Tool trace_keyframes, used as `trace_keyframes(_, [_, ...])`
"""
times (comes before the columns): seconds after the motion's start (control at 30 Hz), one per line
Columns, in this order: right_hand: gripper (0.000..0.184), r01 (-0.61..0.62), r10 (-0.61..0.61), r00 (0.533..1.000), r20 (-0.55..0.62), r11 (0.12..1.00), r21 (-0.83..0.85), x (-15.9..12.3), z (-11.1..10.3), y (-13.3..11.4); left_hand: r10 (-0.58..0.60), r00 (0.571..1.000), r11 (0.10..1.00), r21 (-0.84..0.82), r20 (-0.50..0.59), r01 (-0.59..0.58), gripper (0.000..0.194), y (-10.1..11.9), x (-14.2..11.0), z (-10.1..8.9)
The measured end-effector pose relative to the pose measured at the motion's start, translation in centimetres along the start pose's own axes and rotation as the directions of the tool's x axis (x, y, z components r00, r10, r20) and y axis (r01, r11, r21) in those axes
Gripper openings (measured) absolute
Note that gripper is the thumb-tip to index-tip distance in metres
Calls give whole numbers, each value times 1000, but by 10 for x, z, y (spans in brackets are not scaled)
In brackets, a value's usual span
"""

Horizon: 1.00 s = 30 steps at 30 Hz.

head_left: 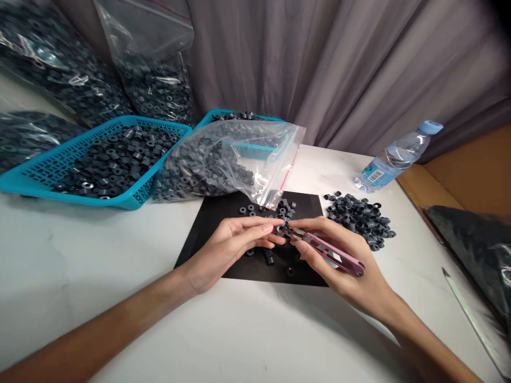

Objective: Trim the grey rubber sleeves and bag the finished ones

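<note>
1) White counter [120, 255], spread beneath everything
2) Black mat [205, 226], lying flat on it, loose dark pieces scattered on top
3) Left hand [227, 247], over the mat, thumb and fingertips pinched around a small piece, fingers nearly straight
4) Right hand [355, 242], curled around a tool, thumb opposite the forefinger
5) Pink-handled tool [347, 261], slanting, its metal tip at the small piece
6) Small dark piece [280, 229], at the left fingertips, above the mat

Table [255, 330]: I find room between left forearm [120, 324] and right forearm [423, 346], and left of the black mat [221, 205].
Far edge: clear bag [265, 181] overlaps the mat; blue basket [131, 199] bars me farther left.
Right side: loose pieces [359, 218] obstruct; I could pass between bag and bottle [393, 157].
</note>
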State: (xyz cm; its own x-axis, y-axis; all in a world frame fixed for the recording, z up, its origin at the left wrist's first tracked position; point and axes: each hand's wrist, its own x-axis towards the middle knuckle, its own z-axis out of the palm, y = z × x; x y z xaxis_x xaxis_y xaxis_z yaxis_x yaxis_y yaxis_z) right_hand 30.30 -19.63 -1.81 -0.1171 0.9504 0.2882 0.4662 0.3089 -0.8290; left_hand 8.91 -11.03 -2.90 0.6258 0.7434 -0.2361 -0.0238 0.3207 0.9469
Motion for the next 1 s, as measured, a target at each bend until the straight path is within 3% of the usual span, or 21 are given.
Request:
trace_keyframes(0.63, [32,-7,8,998,66,1000,-17,-1,0,1,20,1000,1000,24,-15,-20,28,4,-1,3])
trace_keyframes(0.8, [28,10,-11,1000,-23,1000,-24,0,-5,-1,29,999,999,25,-35,-28,26,4,1,3])
trace_keyframes(0.93, [26,32,-69,987,-143,968,-250,4,-10,10,38,998,999,19,-59,-37,25,4,2,3])
trace_keyframes(1.0, [30,56,-126,984,-126,889,-454,7,-11,19,32,997,999,24,-70,-31,25,4,2,4])
